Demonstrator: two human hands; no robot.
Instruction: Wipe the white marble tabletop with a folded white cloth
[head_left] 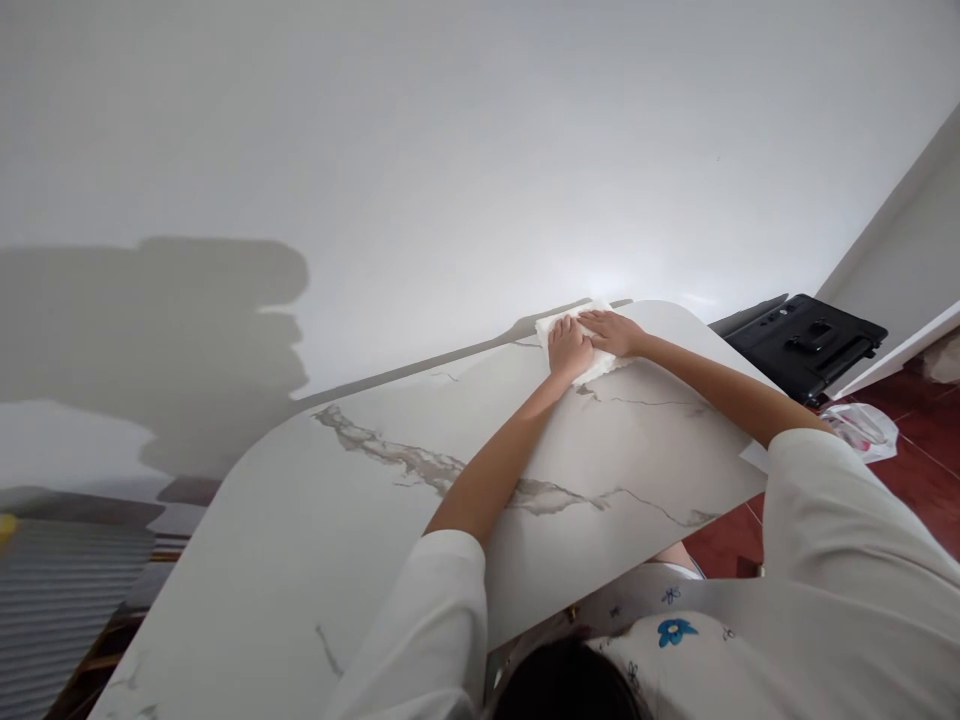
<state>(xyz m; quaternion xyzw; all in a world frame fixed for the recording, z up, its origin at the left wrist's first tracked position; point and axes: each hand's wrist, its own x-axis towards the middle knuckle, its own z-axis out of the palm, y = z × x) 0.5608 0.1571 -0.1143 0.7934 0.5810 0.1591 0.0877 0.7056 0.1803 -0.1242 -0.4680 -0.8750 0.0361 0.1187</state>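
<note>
A white folded cloth (556, 323) lies on the white marble-patterned table (360, 520), at its far edge against the wall. Both my arms reach across the tabletop to it. My left hand (568, 348) rests on the cloth's near left part with its fingers curled down onto it. My right hand (611, 332) lies flat over the cloth's right part, fingers stretched toward the left and touching my left hand. Most of the cloth is hidden under the two hands.
A white wall (480, 150) rises directly behind the table. To the right, a black case (806, 342) and a clear plastic bag (862, 428) sit on the red tiled floor (926, 455). A grey ribbed surface (67, 600) is at the lower left.
</note>
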